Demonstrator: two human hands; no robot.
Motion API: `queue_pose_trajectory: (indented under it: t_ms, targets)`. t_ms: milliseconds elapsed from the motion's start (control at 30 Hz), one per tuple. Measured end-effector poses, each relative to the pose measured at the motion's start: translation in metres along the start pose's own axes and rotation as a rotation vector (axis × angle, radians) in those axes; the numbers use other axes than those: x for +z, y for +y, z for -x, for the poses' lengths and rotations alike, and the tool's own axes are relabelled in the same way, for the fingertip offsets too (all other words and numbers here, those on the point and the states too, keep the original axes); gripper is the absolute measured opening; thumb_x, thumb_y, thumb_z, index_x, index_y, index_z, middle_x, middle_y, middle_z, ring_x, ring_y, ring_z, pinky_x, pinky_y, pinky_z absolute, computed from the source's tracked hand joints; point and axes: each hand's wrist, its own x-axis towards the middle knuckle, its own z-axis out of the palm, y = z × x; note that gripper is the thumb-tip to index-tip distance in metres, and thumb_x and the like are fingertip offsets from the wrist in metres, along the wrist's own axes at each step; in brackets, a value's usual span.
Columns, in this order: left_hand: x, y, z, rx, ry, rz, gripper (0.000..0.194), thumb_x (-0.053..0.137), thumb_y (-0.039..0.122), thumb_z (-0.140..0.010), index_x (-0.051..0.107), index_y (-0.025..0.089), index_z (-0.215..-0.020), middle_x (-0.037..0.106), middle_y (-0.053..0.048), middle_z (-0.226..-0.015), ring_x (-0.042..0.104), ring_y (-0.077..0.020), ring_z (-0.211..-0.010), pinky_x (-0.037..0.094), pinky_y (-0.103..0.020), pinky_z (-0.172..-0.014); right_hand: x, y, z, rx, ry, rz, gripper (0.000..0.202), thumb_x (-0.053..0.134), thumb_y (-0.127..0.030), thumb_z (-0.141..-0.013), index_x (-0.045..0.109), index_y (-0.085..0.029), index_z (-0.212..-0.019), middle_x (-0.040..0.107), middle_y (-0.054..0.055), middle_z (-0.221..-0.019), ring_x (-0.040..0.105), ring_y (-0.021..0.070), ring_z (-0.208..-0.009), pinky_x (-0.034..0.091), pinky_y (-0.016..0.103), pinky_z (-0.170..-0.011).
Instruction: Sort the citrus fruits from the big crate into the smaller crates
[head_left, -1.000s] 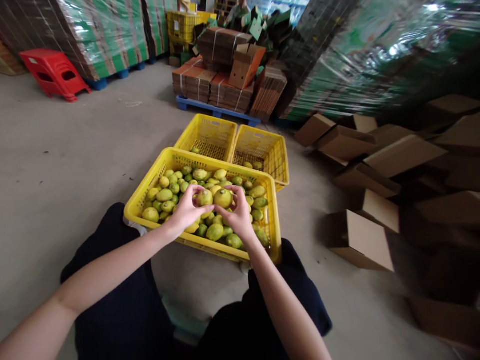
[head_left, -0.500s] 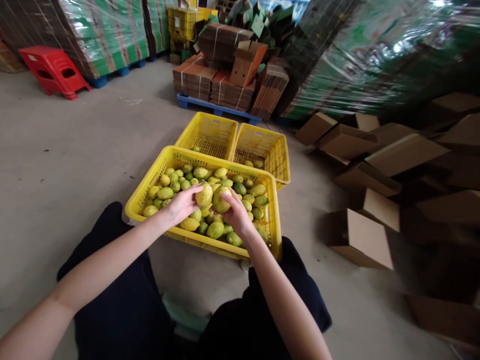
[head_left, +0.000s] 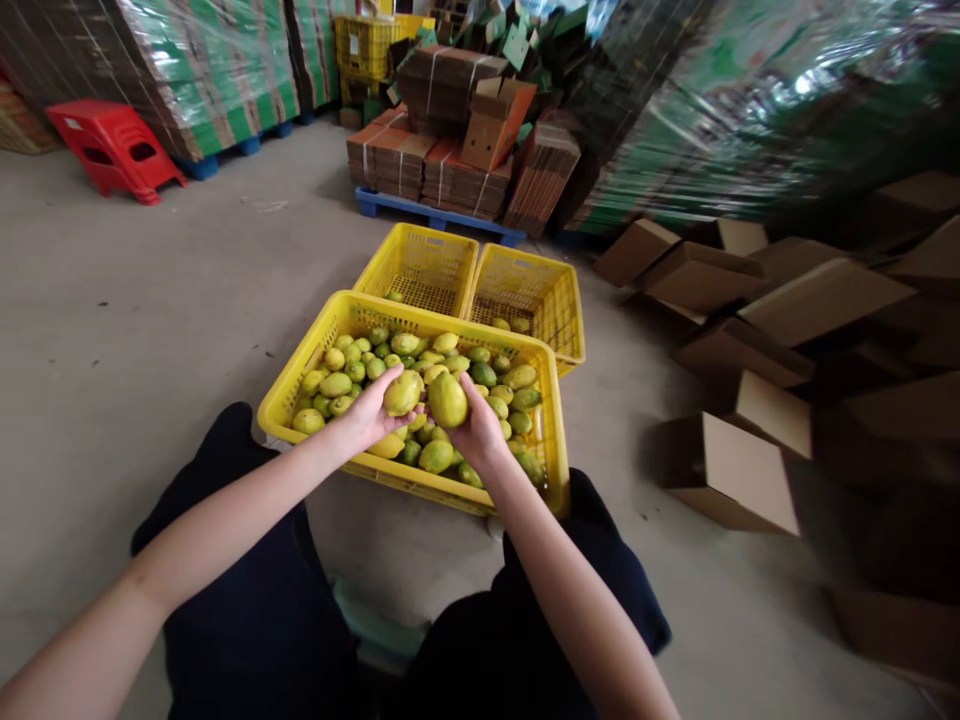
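Between my knees stands a yellow plastic crate (head_left: 296,380) full of yellow and green lemons (head_left: 436,457). Above the fruit, my left hand (head_left: 371,415) is closed around a yellow lemon (head_left: 403,393), thumb on top and fingers beneath. My right hand (head_left: 480,430) grips a larger yellow-green lemon (head_left: 448,401) from its right side. The two held lemons are side by side with a narrow gap between them. My palms and fingers hide part of the fruit underneath.
Behind the full crate are two more yellow crates (head_left: 420,245), (head_left: 574,310) with a few lemons at the bottom. Open cardboard boxes (head_left: 750,475) are piled on the right. Flattened cartons (head_left: 390,155) sit on a blue pallet (head_left: 442,217). A red stool (head_left: 116,145) stands far left.
Both hands have rolled outward, palms turned more upward, and the held lemons have turned and moved slightly apart. The view has shifted a little.
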Motion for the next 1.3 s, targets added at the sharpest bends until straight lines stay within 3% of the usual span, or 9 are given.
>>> queue_pose_trajectory:
  t_ms: [133, 300, 467, 633, 833, 1033, 1167, 1233, 1300]
  targets:
    - [0.004, 0.000, -0.001, -0.018, -0.116, 0.095, 0.042, 0.033, 0.031, -0.100, 0.067, 0.011, -0.089, 0.065, -0.009, -0.064, 0.058, -0.0131, -0.052, 0.050, -0.020, -0.048, 0.000, -0.007, 0.003, 0.088, -0.090, -0.044, 0.019, 0.059, -0.037, -0.084, 0.063, -0.024, -0.098, 0.070, 0.000, -0.067, 0.064, 0.0181, -0.052, 0.042, 0.023, -0.037]
    - [0.007, -0.006, -0.001, 0.085, -0.284, 0.228, 0.030, 0.040, 0.025, -0.095, 0.067, 0.014, -0.088, 0.067, -0.007, -0.071, 0.059, -0.0128, -0.052, 0.050, -0.022, -0.049, -0.001, -0.013, 0.010, 0.054, -0.179, -0.192, 0.025, 0.062, -0.044, -0.082, 0.065, -0.021, -0.093, 0.072, 0.001, -0.073, 0.061, 0.0133, -0.052, 0.040, 0.018, -0.037]
    - [0.013, -0.008, -0.002, 0.154, -0.220, 0.364, 0.013, 0.053, 0.019, -0.090, 0.065, 0.016, -0.086, 0.069, -0.004, -0.078, 0.067, -0.0130, -0.066, 0.057, -0.022, -0.062, -0.001, -0.008, 0.013, 0.067, -0.086, -0.285, 0.023, 0.060, -0.042, -0.083, 0.066, -0.020, -0.088, 0.070, 0.002, -0.069, 0.062, 0.0146, -0.055, 0.051, 0.022, -0.046]
    - [0.021, -0.010, -0.002, 0.109, -0.217, 0.417, 0.021, 0.048, 0.023, -0.091, 0.063, 0.014, -0.079, 0.068, -0.006, -0.074, 0.068, -0.0138, -0.066, 0.059, -0.023, -0.062, 0.002, -0.006, 0.014, 0.090, -0.031, -0.442, 0.022, 0.053, -0.037, -0.087, 0.065, -0.019, -0.088, 0.070, 0.004, -0.071, 0.064, 0.0159, -0.062, 0.058, 0.027, -0.058]
    - [0.025, -0.011, -0.008, 0.090, -0.140, 0.496, 0.027, 0.045, 0.025, -0.090, 0.066, 0.010, -0.096, 0.072, -0.012, -0.085, 0.073, -0.0216, -0.086, 0.061, -0.029, -0.072, 0.000, -0.013, 0.014, 0.089, 0.005, -0.508, 0.025, 0.049, -0.031, -0.088, 0.062, -0.016, -0.103, 0.073, 0.009, -0.083, 0.068, 0.0198, -0.073, 0.062, 0.030, -0.063]
    - [0.026, -0.013, -0.011, 0.044, -0.109, 0.388, 0.036, 0.039, 0.029, -0.096, 0.063, 0.005, -0.108, 0.071, -0.017, -0.091, 0.072, -0.0226, -0.086, 0.059, -0.028, -0.067, 0.000, -0.014, 0.007, 0.180, 0.116, -0.453, 0.024, 0.043, -0.030, -0.094, 0.060, -0.018, -0.105, 0.071, 0.006, -0.073, 0.065, 0.0171, -0.061, 0.059, 0.026, -0.053]
    - [0.027, -0.017, -0.015, 0.075, -0.109, 0.264, 0.031, 0.034, 0.026, -0.098, 0.059, 0.009, -0.107, 0.068, -0.012, -0.082, 0.068, -0.0177, -0.071, 0.057, -0.026, -0.064, -0.005, -0.012, 0.003, 0.166, 0.071, -0.354, 0.025, 0.045, -0.034, -0.094, 0.063, -0.016, -0.098, 0.070, 0.006, -0.070, 0.063, 0.0164, -0.059, 0.057, 0.025, -0.051]
    - [0.026, -0.018, -0.019, 0.159, -0.120, 0.123, 0.024, 0.038, 0.024, -0.097, 0.055, 0.013, -0.109, 0.065, -0.007, -0.081, 0.066, -0.0159, -0.069, 0.057, -0.027, -0.066, -0.009, -0.012, 0.002, 0.098, 0.028, -0.275, 0.022, 0.052, -0.034, -0.091, 0.065, -0.017, -0.094, 0.071, 0.005, -0.072, 0.064, 0.0157, -0.063, 0.057, 0.025, -0.055]
    - [0.022, -0.018, -0.023, 0.346, -0.125, -0.089, 0.023, 0.048, 0.024, -0.093, 0.049, 0.019, -0.116, 0.065, -0.005, -0.092, 0.067, -0.0164, -0.078, 0.057, -0.030, -0.074, -0.012, -0.011, 0.000, -0.055, 0.010, -0.147, 0.018, 0.060, -0.035, -0.085, 0.066, -0.019, -0.089, 0.071, 0.003, -0.077, 0.065, 0.0155, -0.067, 0.059, 0.027, -0.061]
